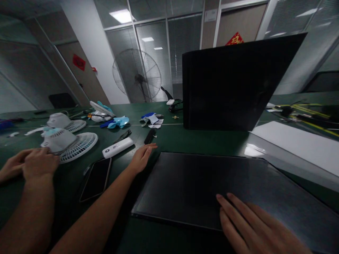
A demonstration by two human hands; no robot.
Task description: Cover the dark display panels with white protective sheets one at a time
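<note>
A flat, dark, glossy panel (185, 183), like a display screen, lies on the green table in front of me. My right hand (256, 225) rests on its near edge, fingers stretched out over the surface. Beside the panel's far left corner is my left hand (141, 158), fingers extended and holding nothing; whether it touches the tabletop is hard to tell. Just beyond its fingertips lies a small black object (150, 136). Left of my forearm are a dark-screened phone (96, 178) and a white oblong device (118, 147).
A large black panel (230, 88) stands upright behind the flat one. White sheet-like material (296, 144) lies at right, near yellow and black cables (312, 113). At left, another person's hands (39, 162) are by white fan parts (79, 146). Blue fan blades (119, 122) lie farther back.
</note>
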